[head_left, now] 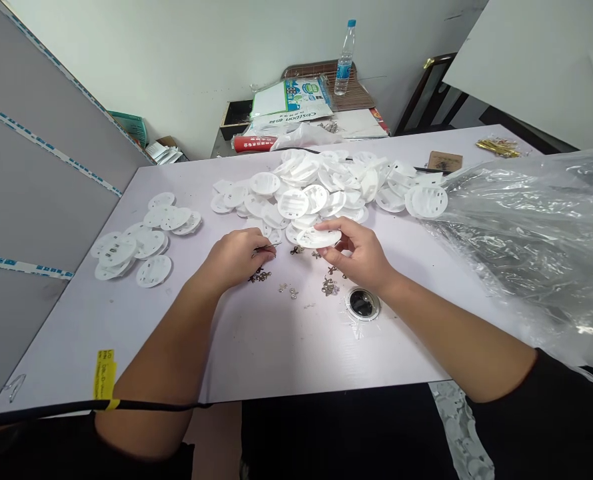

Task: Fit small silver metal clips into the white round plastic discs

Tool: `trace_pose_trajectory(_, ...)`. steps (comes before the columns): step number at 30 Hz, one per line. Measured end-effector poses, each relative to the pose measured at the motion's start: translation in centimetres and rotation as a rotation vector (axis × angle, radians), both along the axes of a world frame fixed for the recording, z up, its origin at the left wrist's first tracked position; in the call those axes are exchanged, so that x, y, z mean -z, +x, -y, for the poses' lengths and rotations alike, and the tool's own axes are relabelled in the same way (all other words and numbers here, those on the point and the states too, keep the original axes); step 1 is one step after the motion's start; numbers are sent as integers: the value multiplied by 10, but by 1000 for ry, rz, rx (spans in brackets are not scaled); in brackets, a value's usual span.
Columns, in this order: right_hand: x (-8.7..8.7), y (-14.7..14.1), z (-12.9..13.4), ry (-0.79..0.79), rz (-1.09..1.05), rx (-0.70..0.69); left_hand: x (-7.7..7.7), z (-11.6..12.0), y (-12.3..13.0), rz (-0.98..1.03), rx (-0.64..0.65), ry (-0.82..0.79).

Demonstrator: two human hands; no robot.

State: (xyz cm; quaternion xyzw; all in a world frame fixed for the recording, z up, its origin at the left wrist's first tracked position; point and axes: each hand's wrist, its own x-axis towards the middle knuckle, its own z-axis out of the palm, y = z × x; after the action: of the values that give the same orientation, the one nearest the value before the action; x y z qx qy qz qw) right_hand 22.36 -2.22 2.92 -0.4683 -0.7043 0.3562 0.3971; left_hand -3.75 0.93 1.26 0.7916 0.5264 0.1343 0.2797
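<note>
My left hand [234, 259] pinches a small metal clip [266, 249] between its fingertips. My right hand [359, 254] grips a round white plastic disc [319, 237] by its edge, at the front of a large heap of similar perforated discs [311, 190]. A smaller group of white discs [136, 241] lies to the left. Loose metal clips [329, 287] are scattered on the white table [276, 340] below both hands, with another cluster [259, 275] under my left fingers. A round ring with a dark centre [363, 304] lies near my right wrist.
A large clear plastic bag [536, 247] covers the table's right end. A brown card [445, 161] and gold strips [496, 147] lie at the far edge. Behind stand a water bottle [345, 57] and packaging. A black cable [91, 407] crosses the near edge.
</note>
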Motion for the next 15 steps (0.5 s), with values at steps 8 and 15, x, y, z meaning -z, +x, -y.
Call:
trace_pose_trajectory(8,-1,-1,0,5,2,12,8,0,9,-36,-65,3)
trace_pose_trajectory(15,0,-1,-1,22,4,15,12,1,14,12,-158,-46)
